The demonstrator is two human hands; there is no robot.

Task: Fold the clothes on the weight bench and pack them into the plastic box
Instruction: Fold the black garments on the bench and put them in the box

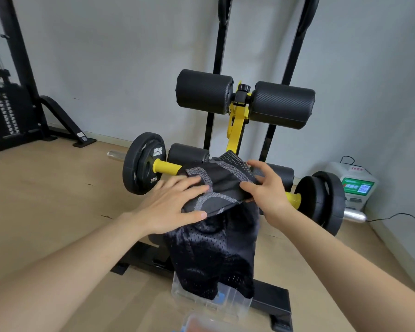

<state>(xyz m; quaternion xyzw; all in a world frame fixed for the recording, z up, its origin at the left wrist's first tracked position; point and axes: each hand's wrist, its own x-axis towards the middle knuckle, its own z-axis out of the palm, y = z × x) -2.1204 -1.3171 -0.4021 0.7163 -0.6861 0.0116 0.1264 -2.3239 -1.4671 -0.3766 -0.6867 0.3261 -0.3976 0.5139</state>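
Black patterned garment (222,185) on bench (244,106): we note left hand (175,207) pressing flat, fingers spread; right hand (265,188) pinching its edge.

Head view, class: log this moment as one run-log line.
step: folding | left hand: flat on patterned garment | right hand: pinching its edge | mesh garment: draped beneath | plastic box: below, clear

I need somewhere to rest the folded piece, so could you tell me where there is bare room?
Bare floor lies left of the bench, below the 5 kg plate. The bench top is crowded: mesh garment, patterned cloth, both hands.
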